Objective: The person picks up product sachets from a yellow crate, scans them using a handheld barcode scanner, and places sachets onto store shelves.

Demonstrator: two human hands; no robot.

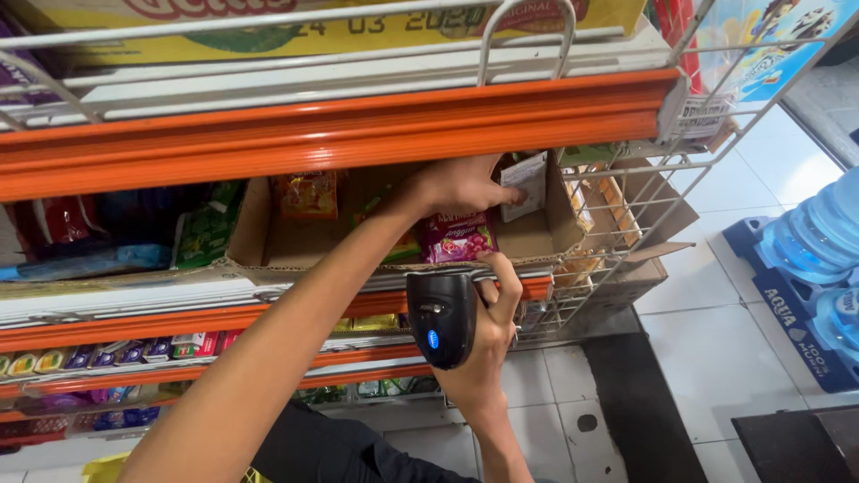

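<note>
Shop: orange shelves (340, 134) stocked with snack packets (309, 194).
</note>
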